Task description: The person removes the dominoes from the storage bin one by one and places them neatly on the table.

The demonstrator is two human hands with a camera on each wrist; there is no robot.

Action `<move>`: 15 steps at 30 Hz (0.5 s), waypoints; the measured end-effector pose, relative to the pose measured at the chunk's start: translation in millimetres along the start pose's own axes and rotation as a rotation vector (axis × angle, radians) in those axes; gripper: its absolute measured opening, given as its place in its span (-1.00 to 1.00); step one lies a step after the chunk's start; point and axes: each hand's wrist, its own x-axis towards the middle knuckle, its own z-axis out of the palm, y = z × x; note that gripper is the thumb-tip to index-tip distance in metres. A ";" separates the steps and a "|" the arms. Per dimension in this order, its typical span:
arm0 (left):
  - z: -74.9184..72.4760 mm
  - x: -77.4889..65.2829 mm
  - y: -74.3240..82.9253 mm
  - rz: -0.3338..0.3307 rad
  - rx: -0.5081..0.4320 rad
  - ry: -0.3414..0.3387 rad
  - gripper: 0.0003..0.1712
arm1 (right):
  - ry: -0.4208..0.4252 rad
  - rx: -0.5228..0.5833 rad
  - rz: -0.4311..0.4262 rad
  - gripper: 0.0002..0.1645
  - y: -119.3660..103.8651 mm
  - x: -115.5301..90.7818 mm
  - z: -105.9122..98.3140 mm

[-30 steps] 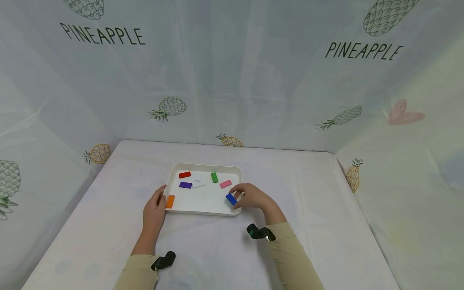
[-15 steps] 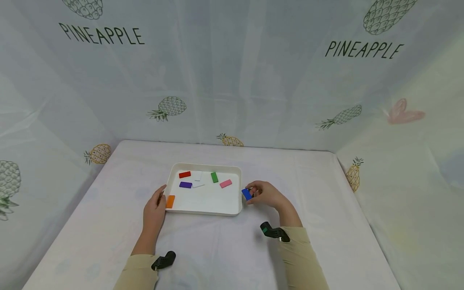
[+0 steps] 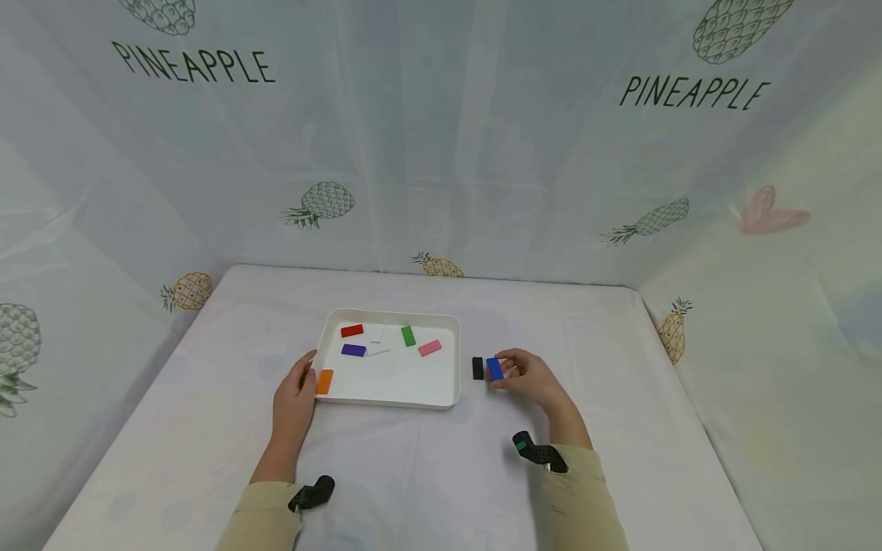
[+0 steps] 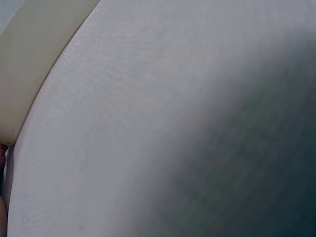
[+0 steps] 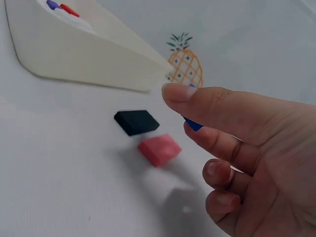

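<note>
My right hand (image 3: pixel 534 379) pinches a small blue block (image 3: pixel 495 369) between thumb and fingers, just right of the tray. In the right wrist view the thumb covers most of this block. A black block (image 5: pixel 137 122) lies on the cloth beside the tray, with a reddish-pink block (image 5: pixel 159 149) close by it. My left hand (image 3: pixel 295 402) holds the left edge of a shallow white tray (image 3: pixel 386 404); in the left wrist view only a sliver of its fingers (image 4: pixel 2 217) shows, near the tray's side.
Inside the tray lie red (image 3: pixel 352 330), purple (image 3: pixel 354 350), green (image 3: pixel 408 336), pink (image 3: pixel 429 348) and orange (image 3: pixel 325 382) blocks, with white pieces (image 3: pixel 377 334) among them. A white cloth (image 3: pixel 413 482) covers the table; pineapple-print curtains (image 3: pixel 441 153) surround its back and sides.
My right hand has carried the blue block from above the tray's right end out to the right, past the black block, which now shows. My left hand and the tray have stayed put.
</note>
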 end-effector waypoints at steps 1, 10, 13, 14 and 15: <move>-0.1 0.1 -0.1 0.003 -0.003 0.001 -0.50 | 0.016 0.002 0.006 -0.33 3.5 0.3 -0.7; 0.2 1.6 -1.5 0.015 0.002 0.006 -0.50 | 0.077 0.011 0.007 -0.34 22.6 -2.3 -6.5; 0.5 1.2 -0.9 0.005 0.005 0.003 -0.50 | 0.083 0.030 0.032 -0.33 31.3 2.8 -7.1; 0.5 1.0 -0.8 0.002 0.004 0.002 -0.50 | 0.083 0.038 0.039 -0.33 32.5 3.8 -7.3; 0.4 0.8 -0.9 0.001 0.004 0.002 -0.50 | 0.083 0.052 0.047 -0.33 33.8 4.8 -7.7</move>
